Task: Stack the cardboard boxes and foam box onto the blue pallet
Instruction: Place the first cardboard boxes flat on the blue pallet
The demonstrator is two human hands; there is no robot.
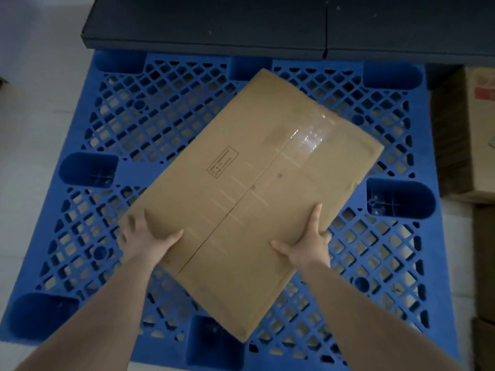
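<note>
A large brown cardboard box [257, 183], taped shut along its middle seam, is over the blue lattice pallet [128, 121] and turned at an angle to it. My left hand [146, 238] grips the box's near left side, thumb on the top face. My right hand [308, 242] holds the near right side, thumb also on top. Whether the box rests on the pallet or hangs just above it cannot be told. No foam box is in view.
A dark, flat block [209, 22] lies across the pallet's far edge. More cardboard boxes [466, 135] stand on the floor to the right of the pallet. Pale tiled floor [32, 116] lies to the left.
</note>
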